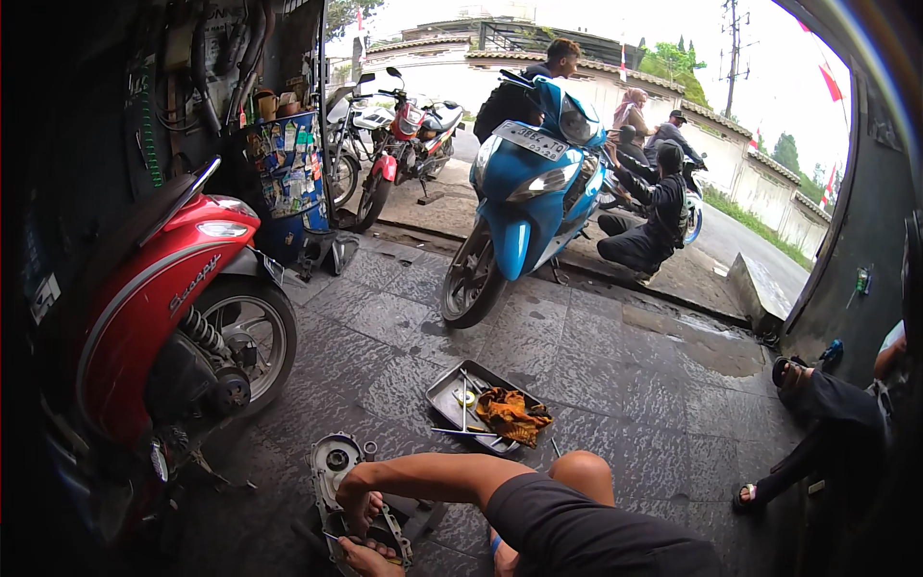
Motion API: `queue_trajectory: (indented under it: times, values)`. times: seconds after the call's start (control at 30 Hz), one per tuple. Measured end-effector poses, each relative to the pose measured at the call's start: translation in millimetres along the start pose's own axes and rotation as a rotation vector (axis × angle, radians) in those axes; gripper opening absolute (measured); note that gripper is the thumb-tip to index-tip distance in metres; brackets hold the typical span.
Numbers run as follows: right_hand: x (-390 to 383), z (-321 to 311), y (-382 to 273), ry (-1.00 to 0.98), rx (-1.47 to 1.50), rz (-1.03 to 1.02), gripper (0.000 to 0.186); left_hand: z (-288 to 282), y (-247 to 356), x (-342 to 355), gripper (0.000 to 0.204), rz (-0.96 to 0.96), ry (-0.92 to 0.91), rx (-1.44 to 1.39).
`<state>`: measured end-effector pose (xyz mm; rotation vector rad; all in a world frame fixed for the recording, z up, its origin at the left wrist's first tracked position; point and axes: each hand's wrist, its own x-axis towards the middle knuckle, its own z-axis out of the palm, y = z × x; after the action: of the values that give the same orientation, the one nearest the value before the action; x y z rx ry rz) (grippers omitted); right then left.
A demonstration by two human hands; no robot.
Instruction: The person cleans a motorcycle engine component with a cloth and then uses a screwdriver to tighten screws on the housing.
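A grey metal engine casing (336,456) with round openings lies on the floor at the lower left. My right hand (360,507) reaches across to it, with its fingers bent down into the casing; what they pinch, if anything, is hidden. Below it, my left hand (370,558) closes around a screwdriver (333,538), a slim tool with a thin metal shaft and a yellowish part showing by the fingers. Both hands are close together over the lower half of the casing. A small metal ring (370,447) sits beside its upper edge.
A metal tray (444,392) holds tools and an orange patterned rag (514,415). A red scooter (163,298) stands left, a blue scooter (538,178) ahead. Someone crouches behind it (659,216); another person's legs (817,423) are at right. More motorcycles (409,130) stand outside.
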<state>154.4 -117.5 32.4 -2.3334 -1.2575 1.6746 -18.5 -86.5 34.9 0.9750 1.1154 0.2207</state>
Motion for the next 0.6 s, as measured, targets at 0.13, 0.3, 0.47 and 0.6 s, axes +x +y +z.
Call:
queue_trajectory:
  times: [0.13,0.3,0.47,0.6]
  values:
    - [12,2,11,0.064,0.052,-0.085,0.027,5,-23,35,0.049,-0.093,-0.033,-0.135]
    - [-5,26,14,0.171,0.067,-0.11,0.034,9,-14,24,0.045,-0.113,-0.056,-0.213]
    - [-61,122,-25,0.648,0.574,0.033,0.033,12,-3,10,0.039,-0.082,-0.023,-0.302]
    - [-17,187,-32,0.628,1.208,0.052,0.024,9,-4,12,0.04,-0.092,-0.061,-0.238]
